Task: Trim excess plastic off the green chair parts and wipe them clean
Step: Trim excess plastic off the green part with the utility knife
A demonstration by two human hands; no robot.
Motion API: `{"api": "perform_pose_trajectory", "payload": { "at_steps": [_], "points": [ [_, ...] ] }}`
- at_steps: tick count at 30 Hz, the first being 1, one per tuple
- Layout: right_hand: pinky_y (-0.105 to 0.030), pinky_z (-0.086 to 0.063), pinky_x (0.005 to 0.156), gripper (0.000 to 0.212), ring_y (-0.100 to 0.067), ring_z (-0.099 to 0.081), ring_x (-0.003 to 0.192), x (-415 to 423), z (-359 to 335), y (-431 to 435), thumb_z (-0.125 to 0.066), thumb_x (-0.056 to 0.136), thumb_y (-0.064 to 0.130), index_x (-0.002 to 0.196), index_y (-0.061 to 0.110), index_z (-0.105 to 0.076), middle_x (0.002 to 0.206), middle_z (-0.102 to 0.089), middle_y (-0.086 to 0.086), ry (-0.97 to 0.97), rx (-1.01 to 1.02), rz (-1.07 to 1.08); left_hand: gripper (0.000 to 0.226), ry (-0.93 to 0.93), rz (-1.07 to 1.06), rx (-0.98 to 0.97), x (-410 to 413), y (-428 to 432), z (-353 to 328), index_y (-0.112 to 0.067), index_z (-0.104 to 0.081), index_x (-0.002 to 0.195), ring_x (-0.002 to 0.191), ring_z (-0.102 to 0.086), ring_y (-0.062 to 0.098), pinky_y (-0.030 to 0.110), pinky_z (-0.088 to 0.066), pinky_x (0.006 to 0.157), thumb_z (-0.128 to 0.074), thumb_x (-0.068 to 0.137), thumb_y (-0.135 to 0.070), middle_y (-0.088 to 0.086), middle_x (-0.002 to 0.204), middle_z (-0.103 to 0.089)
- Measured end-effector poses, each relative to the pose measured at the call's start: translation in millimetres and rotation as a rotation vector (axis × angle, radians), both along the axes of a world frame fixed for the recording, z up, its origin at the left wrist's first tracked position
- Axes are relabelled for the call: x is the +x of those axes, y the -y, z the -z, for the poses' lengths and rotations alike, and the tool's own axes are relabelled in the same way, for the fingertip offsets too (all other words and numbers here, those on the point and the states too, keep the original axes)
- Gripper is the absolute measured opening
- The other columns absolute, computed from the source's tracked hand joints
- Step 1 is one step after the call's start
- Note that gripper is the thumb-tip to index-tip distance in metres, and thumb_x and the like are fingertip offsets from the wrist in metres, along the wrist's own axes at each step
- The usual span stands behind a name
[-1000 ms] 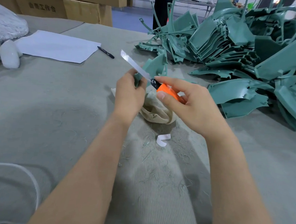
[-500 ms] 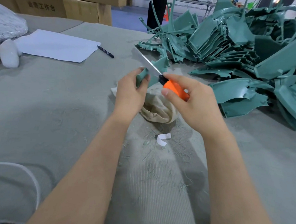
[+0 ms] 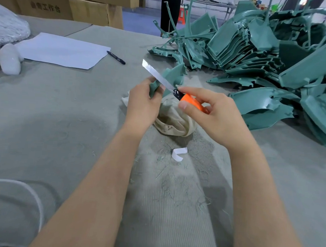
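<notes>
A: Item one, small green moulded plastic chair part: where is it sitting?

B: Raised above the grey felt table, over the crumpled beige cloth rag. The left hand is gripping its lower edge. The right hand is pinching the orange-handled utility knife, with the blade crossing the part.

A: Handling?

B: Probably light, stiff and sharp at the flash. I am recommending holding the thicker rim, fingers clear of the blade.
</notes>
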State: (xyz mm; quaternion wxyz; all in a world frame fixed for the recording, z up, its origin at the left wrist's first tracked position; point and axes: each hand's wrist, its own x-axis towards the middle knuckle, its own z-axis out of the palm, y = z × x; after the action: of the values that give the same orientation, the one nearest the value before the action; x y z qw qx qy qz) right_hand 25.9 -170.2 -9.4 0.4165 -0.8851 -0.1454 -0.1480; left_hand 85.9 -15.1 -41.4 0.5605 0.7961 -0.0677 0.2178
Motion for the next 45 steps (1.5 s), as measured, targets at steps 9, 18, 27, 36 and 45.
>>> {"api": "perform_pose_trajectory", "payload": {
  "at_steps": [9, 18, 27, 36, 45],
  "points": [
    [-0.007, -0.038, 0.080, 0.035, 0.000, -0.053, 0.086, 2.7, 1.9, -2.0, -0.067, 0.088, 0.037, 0.123, 0.035, -0.064, 0.094, -0.061, 0.018, 0.070, -0.050, 0.098, 0.019, 0.018, 0.007, 0.023, 1.4, -0.2, 1.9, -0.010, -0.065, 0.110, 0.071, -0.052, 0.006, 0.010, -0.039, 0.062, -0.054, 0.097, -0.018, -0.005, 0.081, -0.060],
    [-0.022, -0.046, 0.078, 0.030, -0.008, -0.055, 0.072, 10.3, 9.2, 12.7, -0.059, 0.093, 0.039, 0.123, 0.038, -0.062, 0.086, -0.060, 0.014, -0.002, 0.015, 0.176, 0.023, 0.033, 0.038, 0.010, 0.1, -1.3, 2.2, -0.014, -0.065, 0.116, 0.070, -0.055, -0.009, 0.004, -0.039, 0.064, -0.054, 0.097, -0.016, -0.016, 0.081, -0.061],
    [-0.016, -0.042, 0.067, 0.025, 0.006, -0.056, 0.059, 5.1, 4.9, 19.3, -0.058, 0.095, 0.033, 0.118, 0.040, -0.064, 0.078, -0.063, 0.018, -0.056, 0.089, -0.035, 0.025, 0.074, 0.019, 0.108, 0.4, -1.3, 1.2, -0.011, -0.065, 0.119, 0.065, -0.054, -0.014, 0.002, -0.036, 0.061, -0.052, 0.098, -0.016, -0.011, 0.079, -0.060],
    [-0.003, -0.037, 0.076, 0.029, 0.014, -0.055, 0.084, 3.7, 3.6, 15.3, -0.061, 0.093, 0.036, 0.121, 0.039, -0.063, 0.094, -0.062, 0.028, -0.013, 0.013, 0.019, 0.028, 0.044, 0.019, 0.109, 2.5, -2.0, 4.3, -0.010, -0.064, 0.121, 0.067, -0.053, 0.020, 0.012, -0.037, 0.059, -0.052, 0.098, -0.022, 0.020, 0.086, -0.066],
    [-0.013, -0.038, 0.086, 0.033, 0.001, -0.053, 0.095, 5.4, 2.6, 14.6, -0.059, 0.094, 0.037, 0.127, 0.035, -0.061, 0.105, -0.061, 0.017, 0.065, -0.090, 0.178, 0.026, 0.079, 0.060, 0.142, -1.4, 0.8, 3.8, -0.015, -0.064, 0.121, 0.077, -0.057, 0.015, 0.014, -0.040, 0.065, -0.053, 0.097, -0.018, -0.003, 0.088, -0.065]
  ]
}}
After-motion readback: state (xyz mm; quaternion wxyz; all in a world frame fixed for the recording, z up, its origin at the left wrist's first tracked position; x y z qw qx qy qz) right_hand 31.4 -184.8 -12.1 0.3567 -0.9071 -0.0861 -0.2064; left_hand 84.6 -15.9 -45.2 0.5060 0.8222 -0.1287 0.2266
